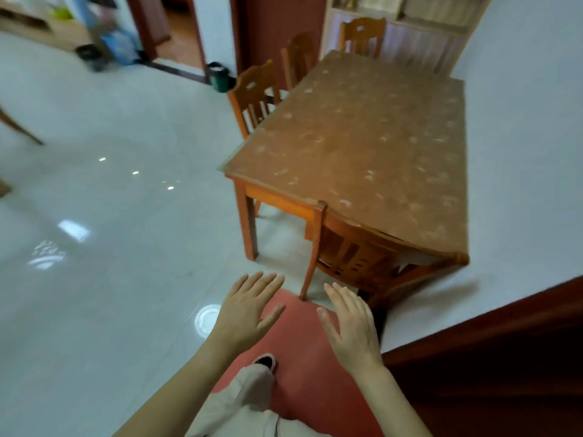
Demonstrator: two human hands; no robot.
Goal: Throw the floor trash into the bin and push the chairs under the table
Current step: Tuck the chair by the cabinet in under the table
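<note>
both hands [249,310] flat and free, near chair [353,257], table [378,137]

i see a red rectangular floor mat [303,342] near me on the glossy white tiled floor [126,216]. far off, a dark red wooden door [277,14] stands left of a pale curtained cabinet [419,36]. a light wooden shelf [38,23] sits far left.

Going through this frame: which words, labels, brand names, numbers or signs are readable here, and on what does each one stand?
No text in this frame can be read.
Blue package by the far doorway: any print is too blurred to read.
Table: the pale marks on its top look like a pattern, not letters.
Green bin: no label shows.
</note>
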